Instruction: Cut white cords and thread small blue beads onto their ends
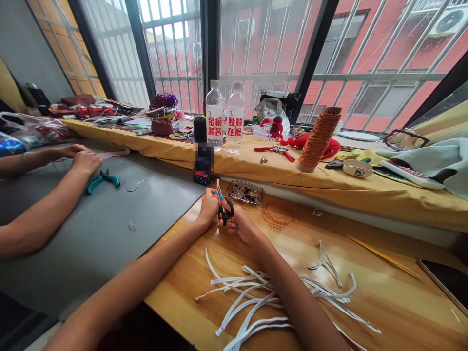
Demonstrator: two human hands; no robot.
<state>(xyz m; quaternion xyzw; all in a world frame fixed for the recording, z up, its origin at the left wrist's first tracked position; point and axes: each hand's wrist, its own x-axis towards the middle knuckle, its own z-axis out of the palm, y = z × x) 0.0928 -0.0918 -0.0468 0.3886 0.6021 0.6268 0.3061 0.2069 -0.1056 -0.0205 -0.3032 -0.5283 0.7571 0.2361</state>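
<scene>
My right hand (236, 223) grips a pair of scissors (229, 207) by their black handles, with the blades pointing away from me. Against the blades, my left hand (209, 207) is closed in a pinch. A thin whitish strip (218, 183) sticks up from its fingertips; most of it is hidden by the fingers. Both hands are close together above the wooden table (183, 246). Several white cords (252, 287) lie in a loose pile under my right forearm. A smaller tangle of white cord (327, 265) rests to their right.
Past my hands stand a phone (203, 165) and a clear tray of small beads (244, 192). A coil of orange cord (278, 216) lies right of them. The cloth-covered ledge holds bottles (235, 119) and an orange thread spool (319, 140). At left, a co-worker's hands (86, 160) are near teal pliers (104, 180).
</scene>
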